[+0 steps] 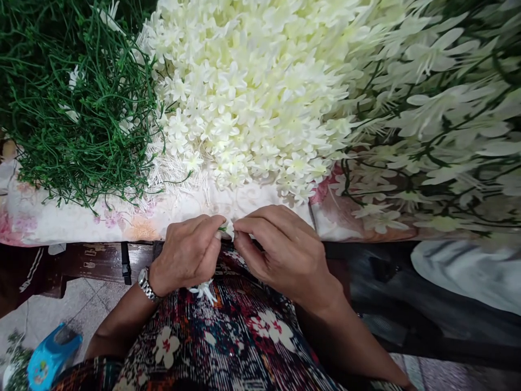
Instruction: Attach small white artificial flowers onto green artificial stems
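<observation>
My left hand [188,254] and my right hand [280,250] meet at the table's near edge, fingertips pinched together on one small white artificial flower [229,228] with a bit of green stem. The left hand also holds white flower pieces [203,289] that stick out under its palm. A metal watch [145,284] sits on my left wrist. Just beyond the hands lies a big heap of loose white flowers [252,92].
A tangle of green plastic stems [77,103] fills the left of the table. Assembled white flower sprays [439,125] lie at the right. A floral cloth [81,222] covers the table. A blue object [51,355] sits on the floor at the lower left.
</observation>
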The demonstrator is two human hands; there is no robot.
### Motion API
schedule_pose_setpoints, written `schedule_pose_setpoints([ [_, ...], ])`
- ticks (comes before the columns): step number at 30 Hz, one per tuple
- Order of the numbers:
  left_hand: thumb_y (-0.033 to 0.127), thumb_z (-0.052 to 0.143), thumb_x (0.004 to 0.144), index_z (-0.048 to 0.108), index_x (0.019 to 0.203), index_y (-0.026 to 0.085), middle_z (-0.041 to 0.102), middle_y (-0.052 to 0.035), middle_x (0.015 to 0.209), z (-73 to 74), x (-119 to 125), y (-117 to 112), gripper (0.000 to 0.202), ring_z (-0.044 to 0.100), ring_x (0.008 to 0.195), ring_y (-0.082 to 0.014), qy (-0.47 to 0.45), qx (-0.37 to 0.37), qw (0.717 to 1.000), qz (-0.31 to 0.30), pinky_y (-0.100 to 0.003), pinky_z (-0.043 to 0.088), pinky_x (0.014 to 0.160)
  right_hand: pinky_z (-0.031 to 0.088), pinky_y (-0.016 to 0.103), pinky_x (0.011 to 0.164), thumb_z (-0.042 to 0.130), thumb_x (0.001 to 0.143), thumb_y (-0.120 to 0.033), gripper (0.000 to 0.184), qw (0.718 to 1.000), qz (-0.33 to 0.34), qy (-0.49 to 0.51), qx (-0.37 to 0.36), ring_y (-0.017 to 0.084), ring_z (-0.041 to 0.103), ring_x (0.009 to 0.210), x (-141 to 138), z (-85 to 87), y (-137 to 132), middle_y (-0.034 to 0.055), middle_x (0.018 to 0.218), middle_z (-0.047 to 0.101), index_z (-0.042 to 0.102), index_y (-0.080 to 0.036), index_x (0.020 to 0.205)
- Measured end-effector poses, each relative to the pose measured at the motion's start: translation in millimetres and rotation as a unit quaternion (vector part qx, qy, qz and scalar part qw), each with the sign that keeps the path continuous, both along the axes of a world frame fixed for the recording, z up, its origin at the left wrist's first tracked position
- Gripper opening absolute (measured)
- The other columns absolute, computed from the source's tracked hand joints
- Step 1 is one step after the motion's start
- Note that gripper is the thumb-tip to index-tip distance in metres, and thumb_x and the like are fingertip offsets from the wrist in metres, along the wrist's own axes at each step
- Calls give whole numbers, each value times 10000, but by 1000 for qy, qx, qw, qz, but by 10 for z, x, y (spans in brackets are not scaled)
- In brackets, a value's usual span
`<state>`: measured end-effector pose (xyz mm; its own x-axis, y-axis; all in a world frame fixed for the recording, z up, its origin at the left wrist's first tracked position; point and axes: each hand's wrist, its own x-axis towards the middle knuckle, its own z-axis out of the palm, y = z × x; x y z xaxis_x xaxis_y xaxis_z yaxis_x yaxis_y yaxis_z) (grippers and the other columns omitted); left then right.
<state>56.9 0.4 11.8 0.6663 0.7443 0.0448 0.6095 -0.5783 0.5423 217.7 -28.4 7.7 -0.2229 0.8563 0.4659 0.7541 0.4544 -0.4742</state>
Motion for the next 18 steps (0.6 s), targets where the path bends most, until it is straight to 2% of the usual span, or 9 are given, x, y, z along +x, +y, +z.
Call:
schedule_pose_setpoints([
  [3, 168, 317, 830, 477, 963, 119, 571, -41, 742, 4, -10, 13, 214, 519, 651, -120, -35, -5, 999, -8, -243, 424, 583, 422, 273, 590, 521, 707, -92, 63, 1000, 8, 16, -5, 133, 490, 639, -6, -13, 11, 39, 644, 530, 514, -147, 736],
  [9, 150, 329, 835, 483, 832, 137, 477, 23, 592, 3, -9, 38, 154, 423, 518, -77, -59, -13, 998, -6, -198, 339, 490, 439, 257, 580, 504, 716, -85, 76, 998, 17, 64, -15, 126, 504, 651, -36, -43, 21, 45, 666, 534, 495, -144, 763],
  [18, 151, 338, 823, 468, 733, 153, 400, 39, 543, -34, 9, 60, 157, 367, 496, -76, -72, -28, 997, -24, -206, 301, 486, 435, 220, 572, 498, 722, -73, 97, 994, 23, 101, -29, 99, 496, 639, -39, -70, 2, 24, 660, 533, 480, -155, 772],
])
